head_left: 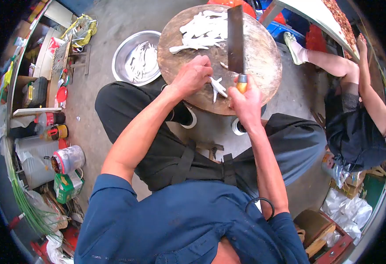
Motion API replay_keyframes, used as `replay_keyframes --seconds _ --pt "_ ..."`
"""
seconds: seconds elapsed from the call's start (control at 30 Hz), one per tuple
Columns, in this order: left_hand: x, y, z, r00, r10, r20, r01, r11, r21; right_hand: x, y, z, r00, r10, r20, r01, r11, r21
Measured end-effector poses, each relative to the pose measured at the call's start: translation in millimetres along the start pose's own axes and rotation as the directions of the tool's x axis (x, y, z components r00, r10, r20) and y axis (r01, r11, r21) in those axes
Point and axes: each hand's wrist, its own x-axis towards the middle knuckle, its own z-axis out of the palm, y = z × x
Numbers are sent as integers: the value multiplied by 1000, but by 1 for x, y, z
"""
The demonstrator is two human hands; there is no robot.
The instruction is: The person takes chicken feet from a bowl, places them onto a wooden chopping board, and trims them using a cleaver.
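A round wooden chopping block (263, 66) stands in front of me between my knees. My right hand (245, 99) grips the handle of a cleaver (235, 39), whose broad blade lies across the block pointing away from me. My left hand (193, 75) is closed on a small piece of white food (218, 86) at the block's near edge, just left of the cleaver handle. A pile of white cut strips (204, 28) lies at the far left of the block.
A metal bowl (124, 48) with more white strips sits on the floor left of the block. Another person sits at the right, leg (329, 61) stretched toward the block. Bottles, jars and bags crowd the left side (54, 132); boxes and bags lie at lower right.
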Motion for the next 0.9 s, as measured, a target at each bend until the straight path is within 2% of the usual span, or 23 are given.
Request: replay_keyframes --seconds 0.03,0.1,0.17,0.27,0.43,0.5,0.6,0.7,0.77,0.8,0.87,0.9 --pt "0 0 0 1000 15 -3 -15 1000 20 5 17 5 1000 1 3 -1 1000 1" --pt "4 0 -2 999 36 -10 -36 998 45 14 41 14 988 56 142 -18 967 -254" --pt "1 2 -3 1000 25 1 -25 999 47 12 44 13 981 111 160 -74 972 -223" --pt "2 2 -5 998 1 58 -5 998 59 16 49 10 993 57 104 -29 967 -253" --pt "2 -4 -4 997 53 62 -56 997 56 7 16 -15 963 217 161 -201 973 -113" --pt "4 -3 0 994 81 68 -84 995 50 3 17 -22 977 183 109 -166 975 -149" --pt "4 -2 1 986 103 128 -121 983 140 -1 28 -23 982 181 56 -186 975 119" --pt "2 -4 -1 984 97 148 -122 978 171 -6 35 -23 980 200 4 -199 972 124" --pt "0 -6 -7 969 -72 237 78 997 -16 -10 37 -24 982 191 4 -190 970 151" --pt "0 -5 -8 968 -70 240 76 997 -17 -12 38 -25 983 182 10 -181 968 175" --pt "2 -5 -12 903 -320 287 355 932 -78 -14 42 -24 981 193 11 -192 963 187" --pt "1 -2 -14 903 -320 286 354 932 -76 -15 43 -23 979 204 13 -203 959 199"
